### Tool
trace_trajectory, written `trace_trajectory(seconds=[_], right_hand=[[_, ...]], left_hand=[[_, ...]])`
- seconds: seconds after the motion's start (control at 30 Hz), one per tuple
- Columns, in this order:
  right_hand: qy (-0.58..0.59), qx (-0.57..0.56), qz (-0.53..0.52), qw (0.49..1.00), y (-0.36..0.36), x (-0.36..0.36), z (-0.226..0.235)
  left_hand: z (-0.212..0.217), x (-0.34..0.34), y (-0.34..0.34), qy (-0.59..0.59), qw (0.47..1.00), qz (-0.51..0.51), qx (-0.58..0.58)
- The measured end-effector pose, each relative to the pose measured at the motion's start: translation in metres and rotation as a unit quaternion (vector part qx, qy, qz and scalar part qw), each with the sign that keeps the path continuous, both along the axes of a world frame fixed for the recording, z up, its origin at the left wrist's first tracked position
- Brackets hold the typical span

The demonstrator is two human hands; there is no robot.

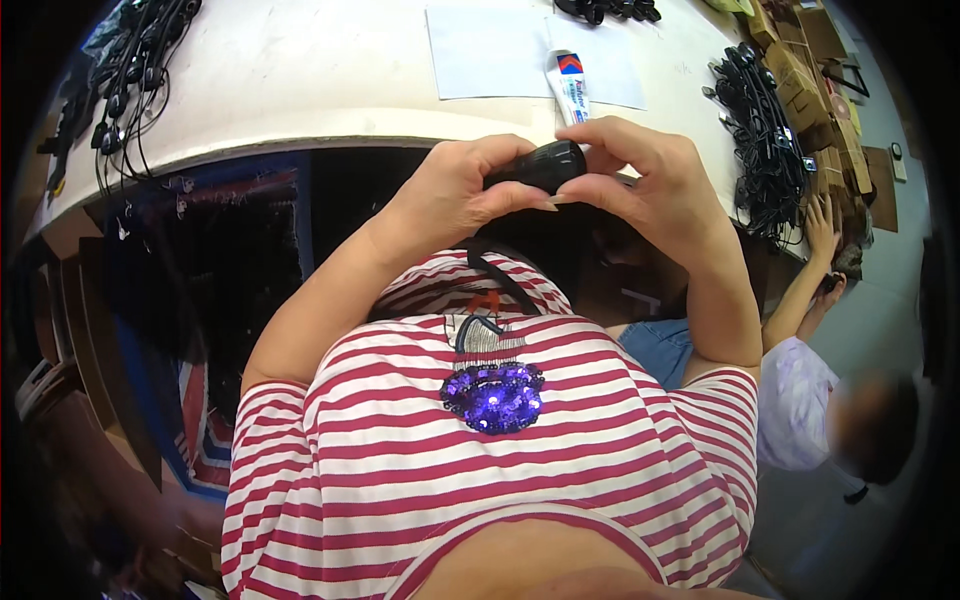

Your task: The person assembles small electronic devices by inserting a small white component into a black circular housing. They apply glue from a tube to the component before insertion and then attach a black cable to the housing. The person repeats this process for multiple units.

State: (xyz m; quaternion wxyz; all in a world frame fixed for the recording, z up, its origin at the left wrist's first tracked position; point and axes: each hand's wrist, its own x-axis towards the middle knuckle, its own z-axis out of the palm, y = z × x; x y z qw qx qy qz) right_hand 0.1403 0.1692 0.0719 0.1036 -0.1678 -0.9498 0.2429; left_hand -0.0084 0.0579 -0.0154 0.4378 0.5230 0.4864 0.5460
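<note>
Black piece (540, 168), held mid-work

On the near side of the white tube (571, 92) on the worktop (330, 65), the left hand (462, 185) and right hand (650, 172) grasp opposite ends of the piece. It is taken up; partly hidden, its remaining work cannot be judged.

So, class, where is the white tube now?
In the head view, the white tube lies on the table near the top, slightly right of centre, just beyond the right hand, with white paper either side.
</note>
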Motion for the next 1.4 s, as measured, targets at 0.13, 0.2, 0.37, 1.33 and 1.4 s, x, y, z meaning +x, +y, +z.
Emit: trace_trajectory(seconds=[0.13,0.2,0.37,1.33,1.4], right_hand=[[-0.09,0.018,-0.035,0.995,-0.004,-0.008,0.01],[0.065,0.002,0.018,0.998,-0.005,-0.01,0.004],[-0.001,0.004,-0.039,0.999,-0.012,-0.015,0.005],[0.054,-0.37,-0.011,0.927,-0.048,0.013,-0.063],[0.069,-0.323,-0.018,0.944,-0.047,0.02,-0.049]], left_hand=[[-0.004,0.001,-0.003,-0.004,0.999,0.031,-0.008],[-0.004,-0.004,-0.003,0.017,0.999,0.037,-0.017],[0.001,0.0,-0.009,0.092,0.992,0.081,0.026],[0.034,-0.035,0.004,-0.466,0.837,0.15,0.247],[0.032,-0.035,0.005,-0.452,0.844,0.133,0.256]])
